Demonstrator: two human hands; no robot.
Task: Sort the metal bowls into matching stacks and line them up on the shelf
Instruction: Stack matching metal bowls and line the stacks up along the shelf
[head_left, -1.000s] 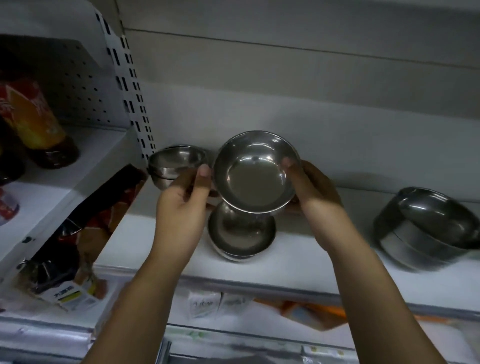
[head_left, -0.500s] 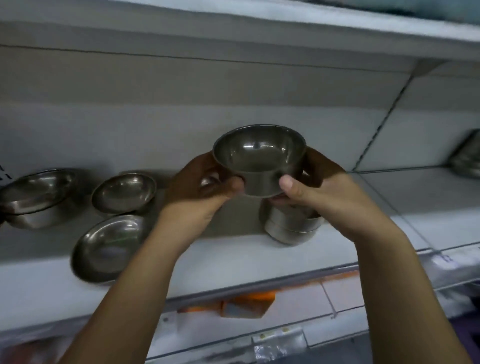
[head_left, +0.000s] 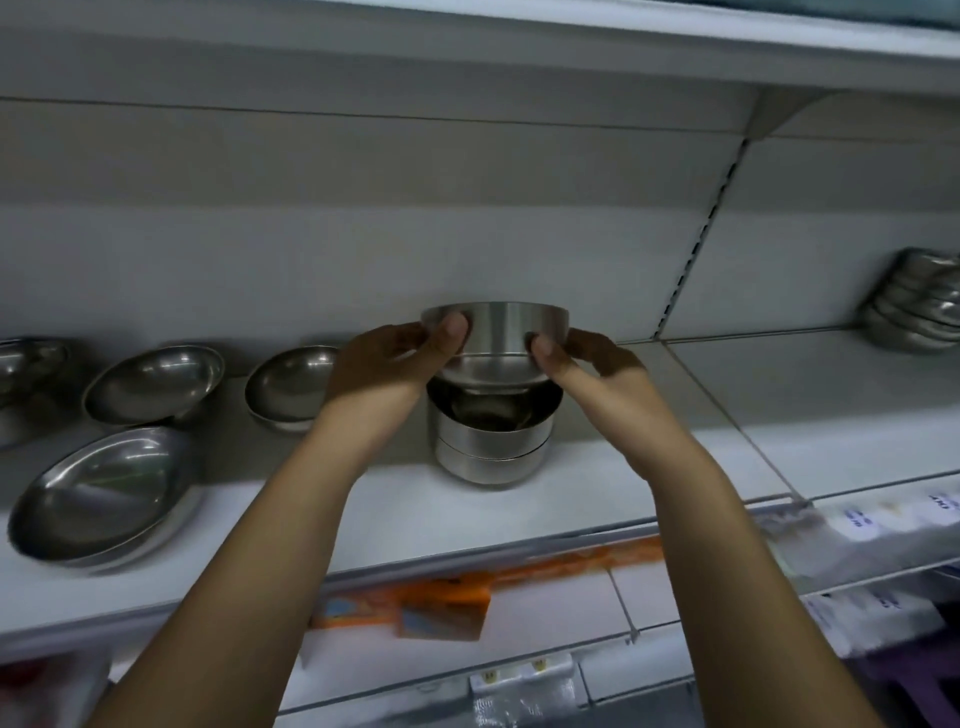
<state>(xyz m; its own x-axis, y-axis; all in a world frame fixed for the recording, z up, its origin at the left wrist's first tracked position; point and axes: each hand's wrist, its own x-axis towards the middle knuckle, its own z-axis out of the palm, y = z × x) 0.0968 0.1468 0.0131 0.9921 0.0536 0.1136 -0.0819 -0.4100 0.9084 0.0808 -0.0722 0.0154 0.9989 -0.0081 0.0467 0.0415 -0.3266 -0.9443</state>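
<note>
A straight-sided steel bowl (head_left: 496, 338) sits upright, just above its matching stack (head_left: 493, 441).

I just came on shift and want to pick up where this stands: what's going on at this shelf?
A person is holding a steel bowl with the left hand and right hand, one on each side, right above a stack of matching bowls on the shelf, apparently about to nest it. Loose shallower bowls sit to the left, and another pile stands far right.
</note>
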